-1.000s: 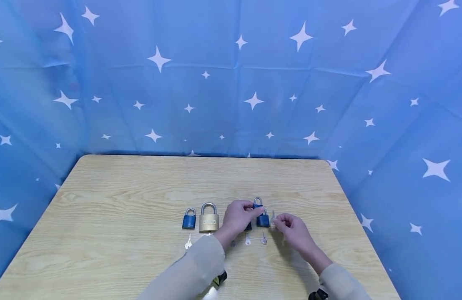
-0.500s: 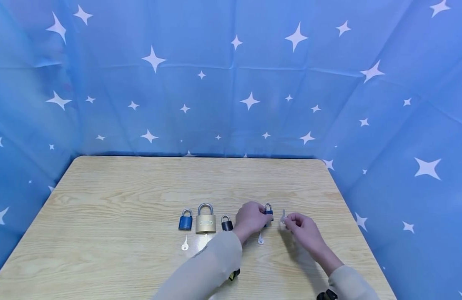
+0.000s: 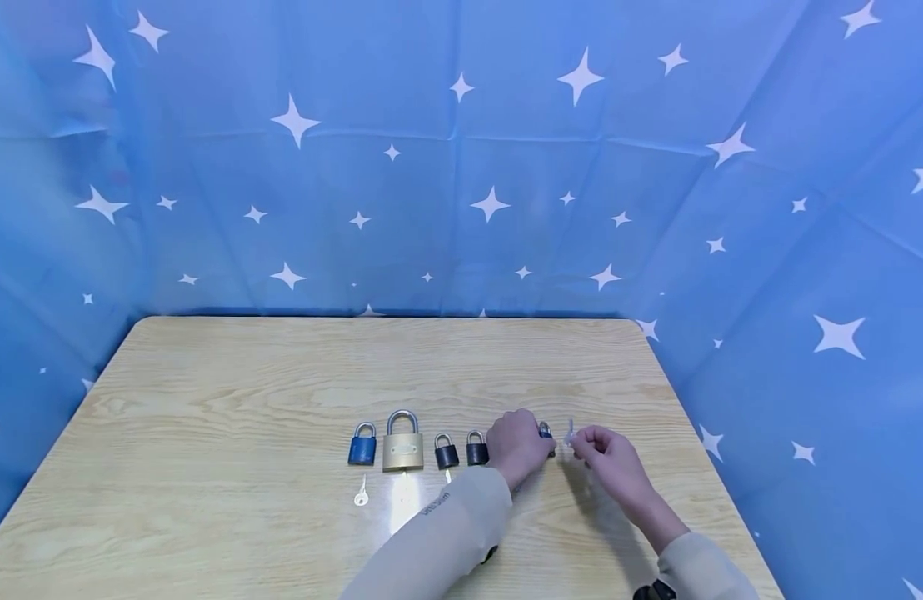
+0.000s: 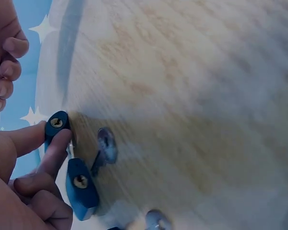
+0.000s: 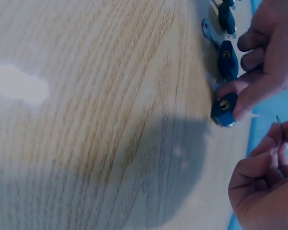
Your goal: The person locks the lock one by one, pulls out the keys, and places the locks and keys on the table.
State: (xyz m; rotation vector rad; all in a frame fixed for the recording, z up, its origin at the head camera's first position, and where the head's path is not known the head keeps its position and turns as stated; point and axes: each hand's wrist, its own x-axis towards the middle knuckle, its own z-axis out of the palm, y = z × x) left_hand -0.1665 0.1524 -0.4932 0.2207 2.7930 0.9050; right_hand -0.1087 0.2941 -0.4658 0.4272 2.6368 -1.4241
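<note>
At the right end of a row of padlocks, my left hand pinches a small blue padlock between thumb and finger. Its brass keyhole faces the left wrist camera. Beside it stands another blue padlock, mostly covered by my left hand in the head view. A small key lies on the table in front of that second padlock. To the right, my right hand pinches a silver key held upright above the table, close to the pinched padlock.
Leftward along the row stand two black padlocks, a large brass padlock and a blue padlock. A key lies before the leftmost one. Behind the wooden table hangs a blue star-patterned curtain.
My left hand has carried the blue padlock rightward and lowered it to the row's right end, uncovering the black padlocks. The right hand has shifted slightly right, still pinching the key.
</note>
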